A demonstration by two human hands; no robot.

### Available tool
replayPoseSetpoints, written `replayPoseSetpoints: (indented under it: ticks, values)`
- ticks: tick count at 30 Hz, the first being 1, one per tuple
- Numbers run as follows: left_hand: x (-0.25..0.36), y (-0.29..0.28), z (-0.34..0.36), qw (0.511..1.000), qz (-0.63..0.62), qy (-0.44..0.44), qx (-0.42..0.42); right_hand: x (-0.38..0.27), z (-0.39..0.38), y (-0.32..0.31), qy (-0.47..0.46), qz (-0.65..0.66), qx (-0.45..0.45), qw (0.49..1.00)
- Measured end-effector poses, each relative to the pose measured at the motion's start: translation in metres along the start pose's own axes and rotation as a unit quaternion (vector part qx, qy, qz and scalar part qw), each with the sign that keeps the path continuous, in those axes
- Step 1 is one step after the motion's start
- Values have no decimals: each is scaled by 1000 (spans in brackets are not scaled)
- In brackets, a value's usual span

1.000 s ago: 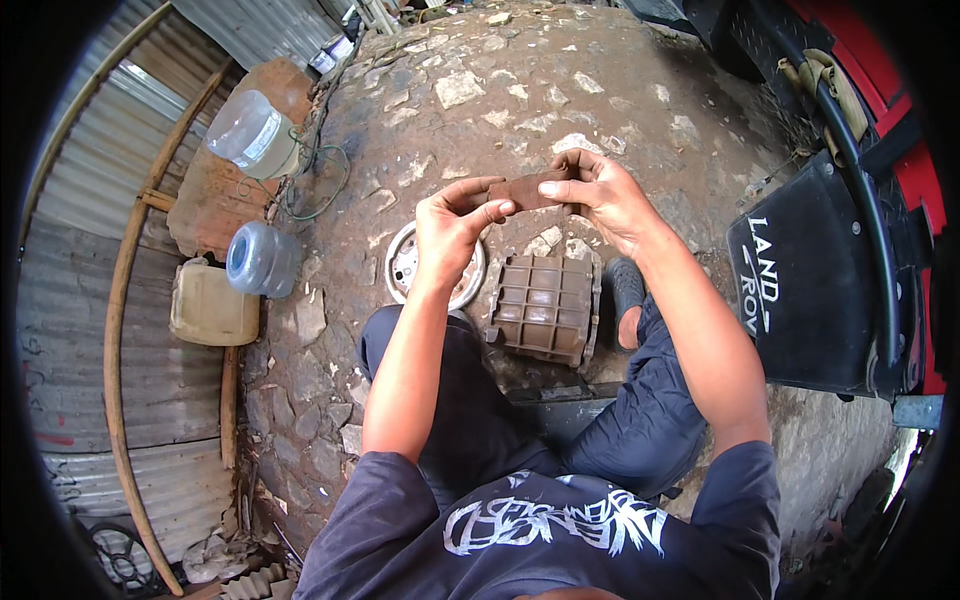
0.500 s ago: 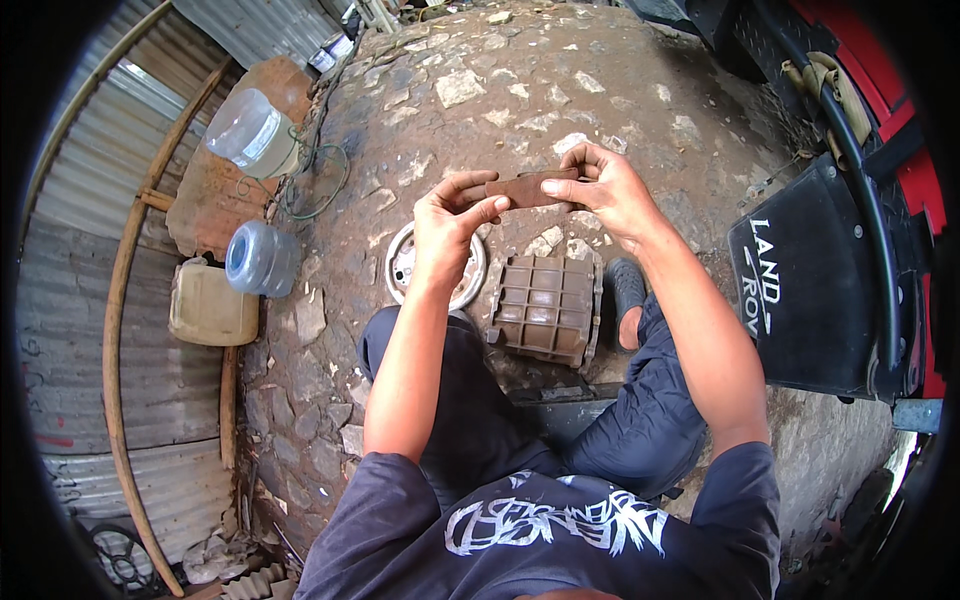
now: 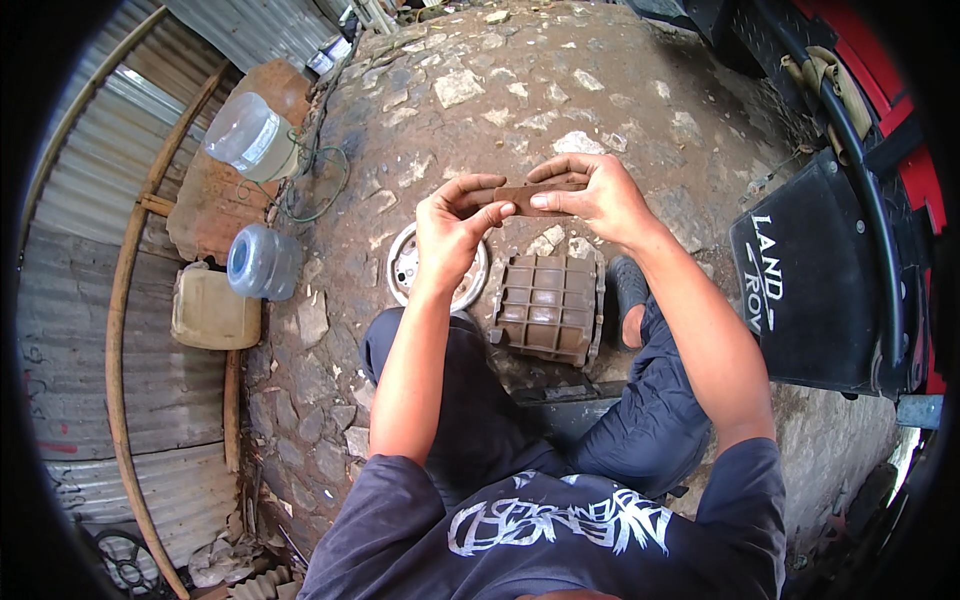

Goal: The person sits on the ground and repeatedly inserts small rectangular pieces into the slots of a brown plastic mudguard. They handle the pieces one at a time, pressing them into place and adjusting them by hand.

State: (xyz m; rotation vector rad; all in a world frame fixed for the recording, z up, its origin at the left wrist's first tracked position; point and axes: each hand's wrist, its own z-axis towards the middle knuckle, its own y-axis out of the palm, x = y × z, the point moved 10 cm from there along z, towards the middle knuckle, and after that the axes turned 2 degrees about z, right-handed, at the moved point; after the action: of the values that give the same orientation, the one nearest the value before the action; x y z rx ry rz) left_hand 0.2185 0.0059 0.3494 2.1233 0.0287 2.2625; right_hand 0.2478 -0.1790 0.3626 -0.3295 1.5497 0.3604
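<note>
A brown strip (image 3: 524,202), sandpaper by its look, is stretched between my two hands above the ground. My left hand (image 3: 447,232) pinches its left end, thumb on top and fingers behind. At the other end my right hand (image 3: 608,205) grips it the same way, and the thumbs are close together. Below the hands, between my feet, sits a ribbed metal casing (image 3: 547,308), brown and box-like. Partly hidden behind my left wrist is a round white metal disc (image 3: 402,270) with holes.
On the left stand a blue water jug (image 3: 262,262), a beige jerrycan (image 3: 215,308) and a clear container (image 3: 250,140) beside a corrugated metal wall (image 3: 75,340). A vehicle's black mud flap (image 3: 810,290) hangs at the right. The ground (image 3: 470,130) is uneven stone.
My hands have drawn closer together along the strip. The right hand has shifted left, and its fingers now stretch further over the strip. The casing and disc stay put.
</note>
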Motion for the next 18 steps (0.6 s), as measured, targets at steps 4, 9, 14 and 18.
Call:
replayPoseSetpoints:
  ticks: [4,9,14,18]
  values:
    - [1,-1,1,1000,20,8,5,-5,2,4,-16,7,-16,1000]
    - [-4,3,0,999,-25,6,-37,6,-3,13,4,-16,-36,999]
    - [-3,9,-1,999,-3,6,-42,11,-1,6,-15,-73,17,997]
    - [8,1,1,999,37,21,-8,-5,1,7,-7,-104,33,994]
